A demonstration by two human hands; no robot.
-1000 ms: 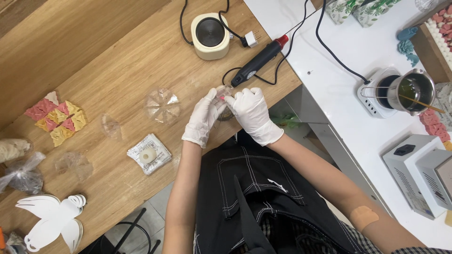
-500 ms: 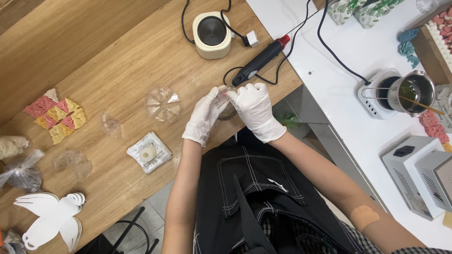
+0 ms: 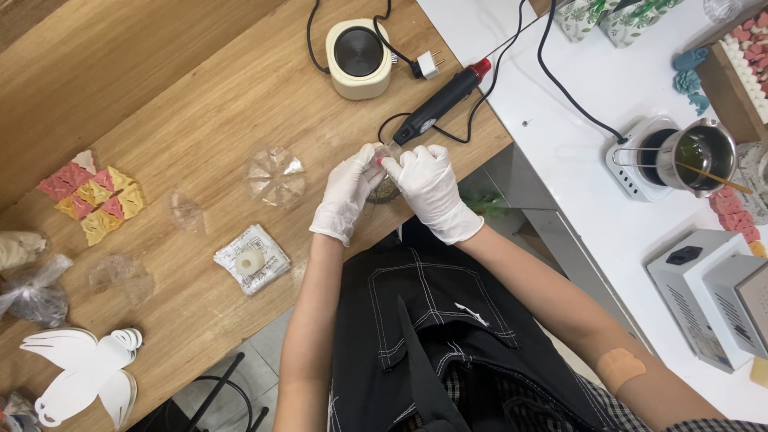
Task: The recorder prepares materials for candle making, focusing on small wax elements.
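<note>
Both hands wear white gloves and meet at the near edge of the wooden table (image 3: 200, 104). My left hand (image 3: 346, 192) and my right hand (image 3: 428, 184) together grip a small clear container (image 3: 385, 189) with dark contents, mostly hidden between the fingers. A black heat tool with a red tip (image 3: 440, 104) lies just beyond the hands, its cord looping beside them. A clear plastic mould (image 3: 274, 174) lies left of the hands.
A round cream hot plate (image 3: 359, 50) stands at the back. Pink and yellow pieces (image 3: 94, 196), a white packet (image 3: 252, 259), clear bags and white paper butterflies (image 3: 80, 372) lie to the left. On the white table at right: a metal pot on a heater (image 3: 696, 156) and grey boxes (image 3: 716, 292).
Both hands have stayed together on the small container, shifting only slightly. Nothing else on the table has moved.
</note>
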